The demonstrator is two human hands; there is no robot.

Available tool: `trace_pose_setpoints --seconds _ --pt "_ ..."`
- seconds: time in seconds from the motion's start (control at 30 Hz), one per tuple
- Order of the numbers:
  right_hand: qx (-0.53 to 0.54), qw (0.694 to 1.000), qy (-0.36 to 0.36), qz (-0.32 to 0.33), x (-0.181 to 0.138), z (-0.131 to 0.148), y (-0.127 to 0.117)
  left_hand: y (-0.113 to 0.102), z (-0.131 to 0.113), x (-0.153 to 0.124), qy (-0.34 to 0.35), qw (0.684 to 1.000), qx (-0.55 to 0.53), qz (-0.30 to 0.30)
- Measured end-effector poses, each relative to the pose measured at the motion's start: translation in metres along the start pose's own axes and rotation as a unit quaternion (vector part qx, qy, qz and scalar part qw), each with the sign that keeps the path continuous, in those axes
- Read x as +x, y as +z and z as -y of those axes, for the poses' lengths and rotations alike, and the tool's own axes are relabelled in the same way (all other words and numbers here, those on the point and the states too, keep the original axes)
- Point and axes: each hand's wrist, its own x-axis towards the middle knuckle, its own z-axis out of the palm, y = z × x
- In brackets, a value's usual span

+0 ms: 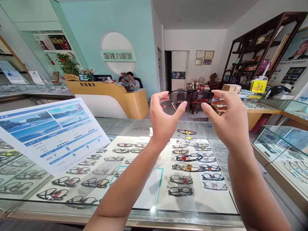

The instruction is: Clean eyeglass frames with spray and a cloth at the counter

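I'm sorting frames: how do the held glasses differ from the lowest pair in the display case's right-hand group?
The held glasses have darker lenses; the lowest pair has clearer ones. Left hand and right hand support the held glasses; the lowest pair lies in the display case. Both frames are dark.

Bright, soft light; edges stretched

Even light arrives from out of view. The fingers (181, 109) and glasses (179, 96) look crisp. Below them, the counter (153, 210) catches a white glare spot, and frames (181, 191) cast soft shadows. Left, small print on a sheet (55, 134) blurs. Above, the ceiling (197, 14) looks duller; rightward, a shelf (261, 47) leans with lens distortion.
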Motion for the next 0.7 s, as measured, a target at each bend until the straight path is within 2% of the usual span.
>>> trace_pose_setpoints --seconds 0.2,0.4,0.6,0.7 --pt "0.011 1.000 -0.010 0.012 -0.001 0.004 0.001 0.002 0.006 0.001 -0.025 0.999 -0.015 -0.024" --pt "0.031 0.999 -0.028 0.002 -0.001 0.006 0.003 0.005 0.015 0.003 -0.027 0.998 -0.046 -0.019" --pt "0.074 0.995 -0.011 -0.058 0.002 0.003 0.005 0.009 0.023 0.004 0.058 0.995 -0.041 -0.062" --pt "0.082 0.995 0.003 -0.051 0.003 -0.002 0.007 0.008 0.023 0.003 0.098 0.992 -0.014 -0.084"
